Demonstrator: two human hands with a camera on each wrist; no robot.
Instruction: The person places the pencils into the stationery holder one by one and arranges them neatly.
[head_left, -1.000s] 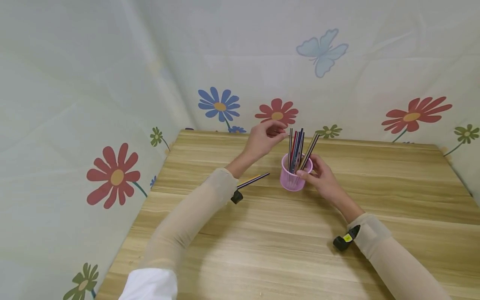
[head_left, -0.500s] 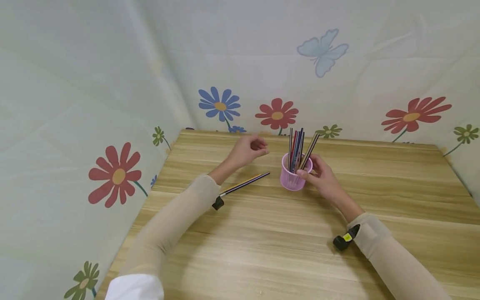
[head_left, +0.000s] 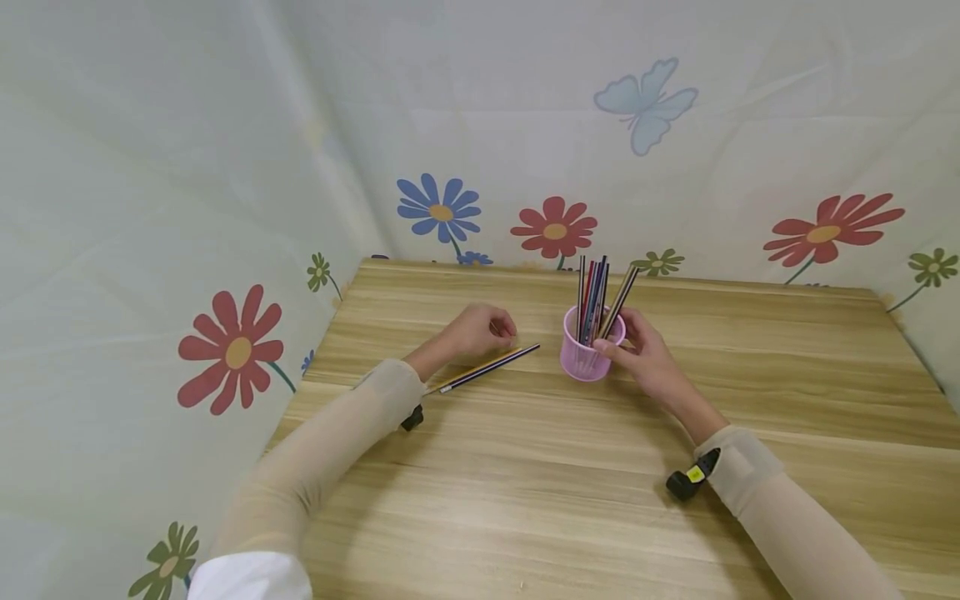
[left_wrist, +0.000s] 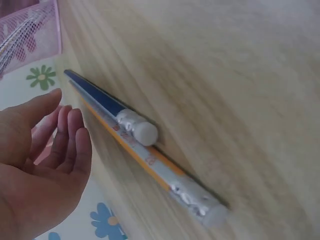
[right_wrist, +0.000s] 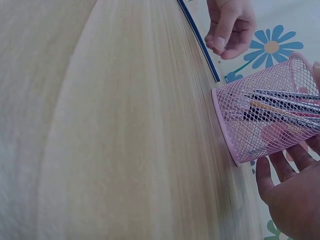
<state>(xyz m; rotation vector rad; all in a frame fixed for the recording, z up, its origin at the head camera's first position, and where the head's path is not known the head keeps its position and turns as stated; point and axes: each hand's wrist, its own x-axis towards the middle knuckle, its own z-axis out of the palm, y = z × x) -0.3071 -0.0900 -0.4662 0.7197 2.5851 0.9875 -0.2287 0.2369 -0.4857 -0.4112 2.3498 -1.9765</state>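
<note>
My left hand [head_left: 478,330] hovers just above two pencils on the table, its fingers loosely bent and holding nothing. One is a dark blue pencil [left_wrist: 100,95] with a white eraser. Alongside it lies an orange-and-white pencil [left_wrist: 162,170], also eraser-tipped. My right hand [head_left: 651,360] grips the right side of a pink mesh pencil cup [head_left: 576,364], thumb at the front near the rim and fingers around the back. Several pencils [head_left: 592,296] stand in the cup, with a few leaning to the right. In the right wrist view the cup's base [right_wrist: 227,132] sits on the table.
The wood-grain table [head_left: 525,500] reaches back to a hanging cloth [head_left: 480,100] printed with flowers and a butterfly. More of that cloth runs along the table's left side. Each wrist carries a small black camera [head_left: 684,483].
My left hand has moved away from the top of the cup, leftward and down toward the two pencils on the table. My right hand and the cup have stayed in place.
</note>
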